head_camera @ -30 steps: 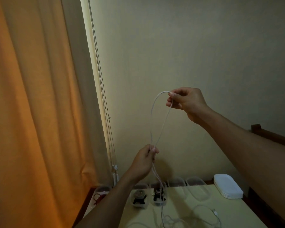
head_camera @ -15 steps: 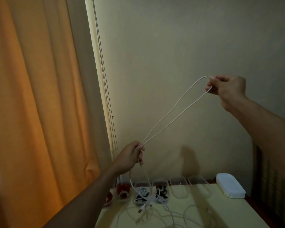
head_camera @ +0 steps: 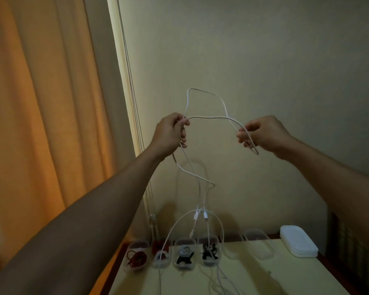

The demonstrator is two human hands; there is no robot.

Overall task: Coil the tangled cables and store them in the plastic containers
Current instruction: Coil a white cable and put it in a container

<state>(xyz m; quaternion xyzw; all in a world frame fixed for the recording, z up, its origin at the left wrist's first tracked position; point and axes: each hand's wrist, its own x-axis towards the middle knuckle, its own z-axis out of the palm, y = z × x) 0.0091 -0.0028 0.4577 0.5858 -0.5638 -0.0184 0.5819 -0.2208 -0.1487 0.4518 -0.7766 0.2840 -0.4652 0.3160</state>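
The white cable (head_camera: pixel 211 117) is up in the air, stretched between the two hands. The left hand (head_camera: pixel 170 133) grips it with curled fingers. The right hand (head_camera: pixel 264 135), level with the left and apart from it, pinches a bend of it. One loop rises above both hands. Under the left hand the strands hang down toward the table (head_camera: pixel 264 277). Far below the hands stands a row of plastic containers (head_camera: pixel 185 241), some with coiled cables inside. Under the right hand lies a stack of white lids (head_camera: pixel 296 243). Left of the left hand hangs an orange curtain (head_camera: pixel 41 103).
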